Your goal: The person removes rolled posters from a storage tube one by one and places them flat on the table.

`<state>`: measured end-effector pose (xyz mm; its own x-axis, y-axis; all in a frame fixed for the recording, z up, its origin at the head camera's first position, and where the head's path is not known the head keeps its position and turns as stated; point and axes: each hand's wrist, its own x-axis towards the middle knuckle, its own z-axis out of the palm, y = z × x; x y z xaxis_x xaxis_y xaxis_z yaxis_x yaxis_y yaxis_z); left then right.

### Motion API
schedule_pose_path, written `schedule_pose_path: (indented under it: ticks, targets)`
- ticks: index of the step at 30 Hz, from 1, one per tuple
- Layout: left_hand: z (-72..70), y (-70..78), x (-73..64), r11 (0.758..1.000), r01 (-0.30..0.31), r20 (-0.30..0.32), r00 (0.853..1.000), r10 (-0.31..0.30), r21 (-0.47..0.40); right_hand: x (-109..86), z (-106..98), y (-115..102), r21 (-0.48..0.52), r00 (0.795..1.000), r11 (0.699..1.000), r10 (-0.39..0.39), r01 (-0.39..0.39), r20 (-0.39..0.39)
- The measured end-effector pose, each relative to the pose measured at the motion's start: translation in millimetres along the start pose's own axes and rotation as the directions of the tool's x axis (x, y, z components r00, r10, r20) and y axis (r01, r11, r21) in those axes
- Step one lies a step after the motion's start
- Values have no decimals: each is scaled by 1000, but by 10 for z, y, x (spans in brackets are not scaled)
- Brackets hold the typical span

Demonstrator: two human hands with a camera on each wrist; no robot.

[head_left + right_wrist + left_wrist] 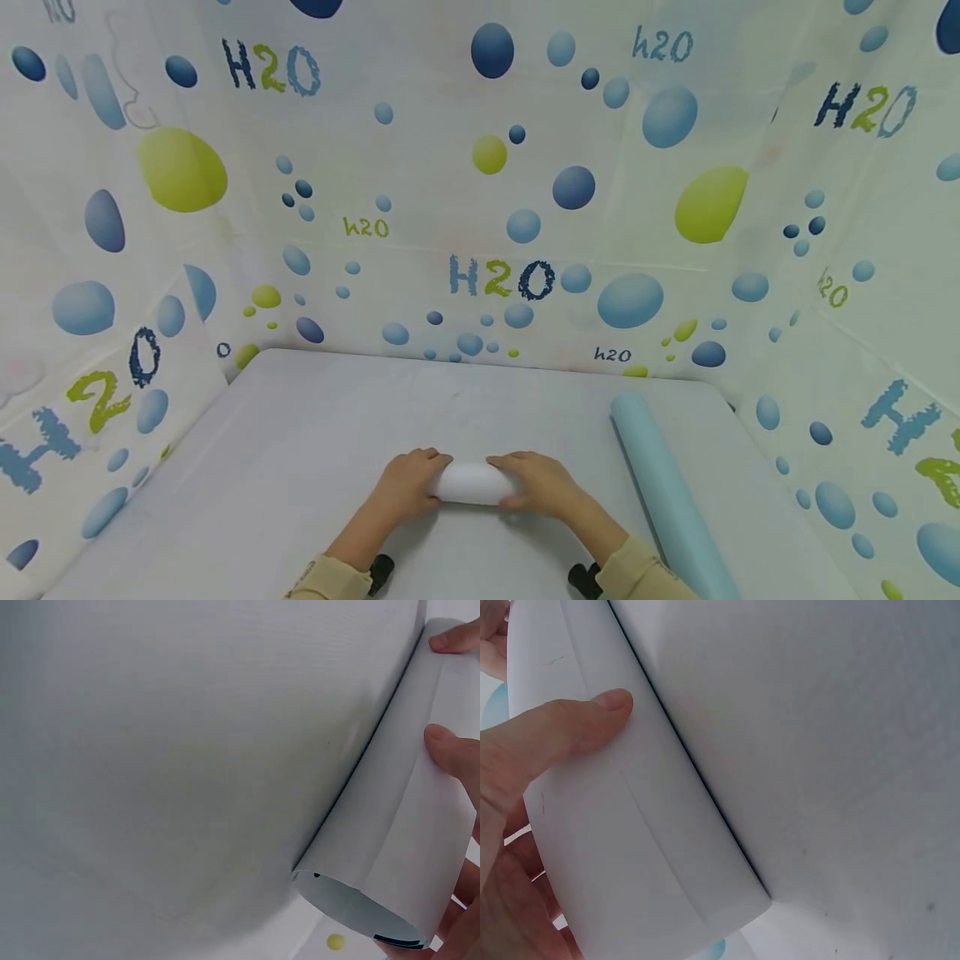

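Head view first, largest to smallest: we see a printed H2O backdrop (420, 167) walling in a white table (300, 450). Its hem meets the table's far edge, so anything rolling that way would probably stop against cloth that gives.

Next comes the light-blue roll (671, 492), lying lengthwise on the table's right side. We see no stop beside it, and the right sleeve (643, 573) is close; if that arm swung outward, we think the roll could be knocked and turn away.

Smaller is the white paper roll (476, 485), held crosswise between both hands near the table's front middle. Whether it touches the table or sits just above, we cannot tell.

Left hand (412, 483) and right hand (547, 485) each have their fingers curled round it, thumbs on the near side. Right wrist view shows the roll hollow and thin-walled, so we judge that too hard a squeeze would dent or crease it, and uneven pressure would skew its layers.

Smallest, a long seam (401, 810) runs along it, seemingly the sheet's outer edge, with no tape or band visible to us. Should either grip slacken, we would expect that edge to spring and the roll to loosen.
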<state>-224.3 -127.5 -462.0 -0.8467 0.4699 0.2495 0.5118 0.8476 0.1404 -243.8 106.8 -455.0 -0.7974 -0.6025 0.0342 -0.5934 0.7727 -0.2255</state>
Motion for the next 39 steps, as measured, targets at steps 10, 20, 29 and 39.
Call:
schedule_pose_path:
  ticks: [10, 20, 29, 39]
  targets:
    - [25, 32, 12, 1000, -26, -5, 1000, 26, -5, -99, 25, 101, 26, 999, 1000, 1, 0, -38]
    - [11, 91, 4, 999, -40, 17, 999, 41, -30, -178, 56, 189, 66, 997, 998, -13, 18, -75]
    - [-34, 149, -3, 998, 5, 83, 997, 1, -64, -212, 38, 221, 66, 991, 996, -54, 62, -126]
    - [-109, 214, -23, 982, 96, 191, 979, -64, -164, -215, -14, 209, 58, 978, 997, -43, 56, -206]
